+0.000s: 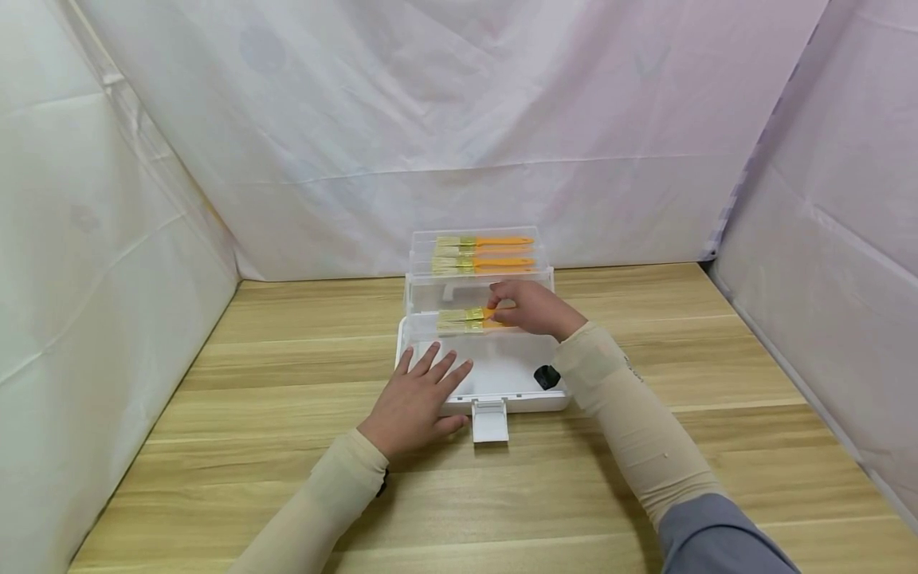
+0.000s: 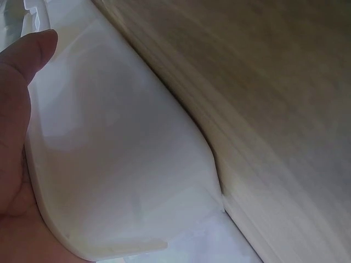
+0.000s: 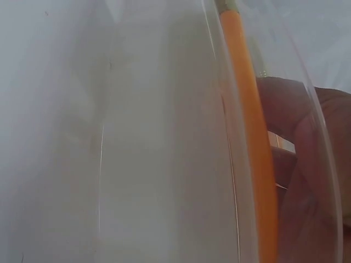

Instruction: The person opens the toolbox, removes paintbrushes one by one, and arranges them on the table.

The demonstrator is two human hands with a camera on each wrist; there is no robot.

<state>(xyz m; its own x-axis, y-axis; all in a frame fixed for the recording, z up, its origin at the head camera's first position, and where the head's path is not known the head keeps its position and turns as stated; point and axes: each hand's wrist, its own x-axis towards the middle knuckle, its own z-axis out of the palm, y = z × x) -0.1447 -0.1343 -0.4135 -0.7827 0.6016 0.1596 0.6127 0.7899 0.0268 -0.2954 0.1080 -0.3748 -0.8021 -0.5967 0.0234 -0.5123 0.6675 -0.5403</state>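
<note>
A white folding case stands open on the table, its clear trays raised in steps behind the base. My left hand rests with spread fingers on the front left rim; the left wrist view shows its thumb along the white wall. In the lower clear tray lie two paintbrushes with pale bristles and orange handles. My right hand pinches one of them near where metal meets handle. Through the tray's clear wall, the right wrist view shows an orange handle beside the fingers.
Several more paintbrushes lie in the upper clear tray. A small black object sits at the base's right side. The latch hangs down in front. White cloth walls in the wooden table.
</note>
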